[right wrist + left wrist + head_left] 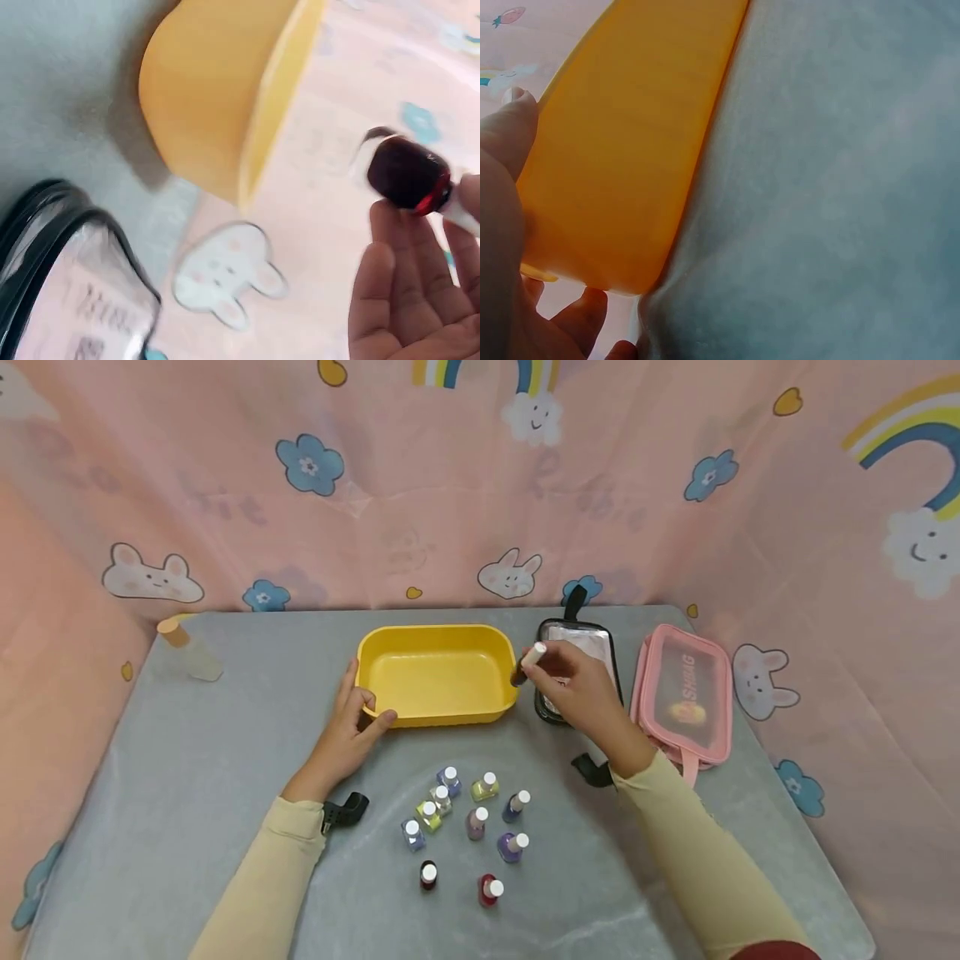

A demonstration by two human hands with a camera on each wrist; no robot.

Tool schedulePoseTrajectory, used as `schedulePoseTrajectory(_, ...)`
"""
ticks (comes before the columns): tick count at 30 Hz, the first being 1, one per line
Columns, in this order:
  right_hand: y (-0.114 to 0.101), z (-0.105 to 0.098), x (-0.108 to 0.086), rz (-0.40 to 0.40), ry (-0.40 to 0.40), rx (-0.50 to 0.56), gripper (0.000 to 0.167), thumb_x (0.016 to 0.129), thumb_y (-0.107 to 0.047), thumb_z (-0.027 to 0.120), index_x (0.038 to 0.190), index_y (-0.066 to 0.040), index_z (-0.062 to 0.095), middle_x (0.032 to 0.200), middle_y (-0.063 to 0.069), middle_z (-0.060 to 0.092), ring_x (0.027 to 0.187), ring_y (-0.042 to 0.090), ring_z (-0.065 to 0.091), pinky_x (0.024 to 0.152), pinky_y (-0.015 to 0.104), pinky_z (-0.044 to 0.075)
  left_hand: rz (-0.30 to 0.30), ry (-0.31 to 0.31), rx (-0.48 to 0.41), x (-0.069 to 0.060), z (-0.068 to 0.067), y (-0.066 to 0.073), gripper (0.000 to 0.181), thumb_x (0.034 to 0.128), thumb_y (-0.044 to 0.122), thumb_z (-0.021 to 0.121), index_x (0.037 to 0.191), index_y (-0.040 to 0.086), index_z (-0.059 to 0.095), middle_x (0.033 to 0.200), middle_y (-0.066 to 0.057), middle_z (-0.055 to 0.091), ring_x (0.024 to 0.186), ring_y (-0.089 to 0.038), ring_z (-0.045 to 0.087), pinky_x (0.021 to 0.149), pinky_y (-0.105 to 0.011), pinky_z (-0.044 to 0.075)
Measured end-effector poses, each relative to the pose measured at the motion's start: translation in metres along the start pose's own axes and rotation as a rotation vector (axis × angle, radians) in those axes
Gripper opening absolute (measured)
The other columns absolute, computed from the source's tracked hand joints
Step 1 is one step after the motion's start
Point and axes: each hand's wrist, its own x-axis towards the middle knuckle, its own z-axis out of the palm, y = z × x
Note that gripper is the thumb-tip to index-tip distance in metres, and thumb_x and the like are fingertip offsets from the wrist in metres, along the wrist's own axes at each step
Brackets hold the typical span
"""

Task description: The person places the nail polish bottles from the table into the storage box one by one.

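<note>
My right hand (pixel 583 689) pinches a dark red nail polish bottle (pixel 409 174) by its white cap, just off the right end of a yellow plastic tray (pixel 435 720). Held at a slant, the bottle is above the table, with its dark body toward the tray. At the tray's near left corner, my left hand (pixel 341 739) grips the wall, thumb along the front and fingers at the left side. Nothing lies inside the tray. Nearer to me, several nail polish bottles (pixel 477 823) with white caps stand grouped on the grey table, in purple, yellow-green, blue and red.
A clear pouch with black edging (pixel 551 714) lies under and behind my right hand. Right of it is a pink zip pouch (pixel 720 693) with a see-through lid. A frosted bottle with an orange cap (pixel 197 658) is at the back left corner. A pink patterned curtain (pixel 420 485) hangs behind the table.
</note>
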Motion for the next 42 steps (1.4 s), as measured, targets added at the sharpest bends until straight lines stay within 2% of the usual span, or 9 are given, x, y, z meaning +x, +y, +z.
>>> schedulePoseTrajectory(3, 0.009, 0.017, 0.026, -0.007, -0.073, 0.008, 0.022, 0.106, -0.027, 0.070, 0.123, -0.012, 0.067, 0.107, 0.000, 0.076, 0.110, 0.022, 0.068, 0.105, 0.049, 0.050, -0.004, -0.001, 0.002, 0.000, -0.001, 0.000, 0.034, 0.1069, 0.028, 0.067, 0.102, 0.012, 0.038, 0.178, -0.008, -0.005, 0.160, -0.041, 0.003, 0.118, -0.068, 0.017)
schedulePoseTrajectory(7, 0.022, 0.039, 0.042, -0.002, -0.169, -0.030, 0.019, 0.106, -0.030, 0.070, 0.117, -0.015, 0.068, 0.102, -0.005, 0.077, 0.116, 0.022, 0.066, 0.108, 0.051, 0.047, -0.007, 0.000, 0.002, 0.001, -0.001, -0.001, 0.034, 0.1067, 0.028, 0.068, 0.102, 0.012, 0.038, 0.178, -0.008, -0.005, 0.159, -0.041, 0.007, 0.116, -0.066, 0.021)
schedulePoseTrajectory(13, 0.032, 0.053, 0.042, -0.037, -0.187, -0.169, 0.020, 0.102, -0.026, 0.075, 0.115, -0.011, 0.071, 0.109, 0.001, 0.074, 0.114, 0.025, 0.067, 0.104, 0.046, 0.051, -0.002, -0.002, 0.004, 0.002, 0.002, 0.002, 0.034, 0.1065, 0.028, 0.068, 0.103, 0.012, 0.038, 0.178, -0.005, -0.005, 0.160, -0.040, 0.006, 0.119, -0.066, 0.019)
schedulePoseTrajectory(19, 0.030, 0.057, 0.040, -0.001, -0.242, -0.332, 0.019, 0.101, -0.025, 0.073, 0.113, -0.011, 0.069, 0.111, 0.003, 0.075, 0.114, 0.025, 0.064, 0.118, 0.049, 0.034, -0.017, -0.001, 0.006, 0.001, 0.001, 0.004, 0.034, 0.1062, 0.027, 0.068, 0.103, 0.012, 0.038, 0.178, -0.004, -0.005, 0.160, -0.040, 0.007, 0.119, -0.067, 0.018)
schedulePoseTrajectory(25, 0.018, 0.056, 0.043, 0.101, -0.331, -0.408, 0.018, 0.101, -0.023, 0.065, 0.116, -0.012, 0.064, 0.110, 0.007, 0.069, 0.104, 0.029, 0.057, 0.096, 0.044, 0.050, -0.024, -0.002, -0.001, 0.000, 0.001, 0.004, 0.034, 0.1061, 0.026, 0.068, 0.103, 0.011, 0.038, 0.178, -0.004, -0.004, 0.159, -0.041, 0.010, 0.117, -0.065, 0.021)
schedulePoseTrajectory(30, 0.017, 0.052, 0.044, 0.096, -0.362, -0.359, 0.027, 0.099, -0.022, 0.068, 0.123, -0.010, 0.065, 0.113, 0.008, 0.068, 0.099, 0.029, 0.059, 0.091, 0.041, 0.051, -0.028, -0.003, -0.013, 0.000, 0.001, 0.003, 0.034, 0.1062, 0.027, 0.068, 0.103, 0.011, 0.038, 0.178, -0.003, -0.005, 0.156, -0.042, 0.016, 0.111, -0.062, 0.025)
schedulePoseTrajectory(34, 0.012, 0.046, 0.037, 0.126, -0.309, -0.281, 0.046, 0.103, -0.033, 0.069, 0.141, -0.010, 0.059, 0.140, 0.011, 0.063, 0.122, 0.031, 0.058, 0.108, 0.050, 0.046, -0.027, -0.002, -0.017, -0.001, 0.000, 0.001, 0.033, 0.1064, 0.026, 0.068, 0.103, 0.011, 0.038, 0.178, -0.003, -0.005, 0.155, -0.042, 0.017, 0.110, -0.061, 0.026)
schedulePoseTrajectory(38, 0.000, 0.034, 0.012, 0.135, -0.158, -0.140, 0.054, 0.105, -0.037, 0.068, 0.151, -0.014, 0.051, 0.154, 0.008, 0.054, 0.141, 0.030, 0.049, 0.118, 0.056, 0.034, -0.031, 0.001, -0.012, -0.002, -0.001, 0.000, 0.033, 0.1064, 0.026, 0.068, 0.103, 0.011, 0.038, 0.178, -0.003, -0.005, 0.159, -0.041, 0.010, 0.115, -0.065, 0.022)
schedulePoseTrajectory(42, -0.005, 0.026, -0.027, 0.035, -0.083, 0.011, 0.047, 0.104, -0.026, 0.071, 0.147, -0.014, 0.056, 0.148, 0.005, 0.060, 0.138, 0.027, 0.052, 0.119, 0.058, 0.032, -0.028, -0.005, -0.010, -0.001, -0.001, 0.001, 0.034, 0.1065, 0.028, 0.068, 0.103, 0.011, 0.039, 0.178, -0.004, -0.005, 0.159, -0.041, 0.009, 0.113, -0.064, 0.023)
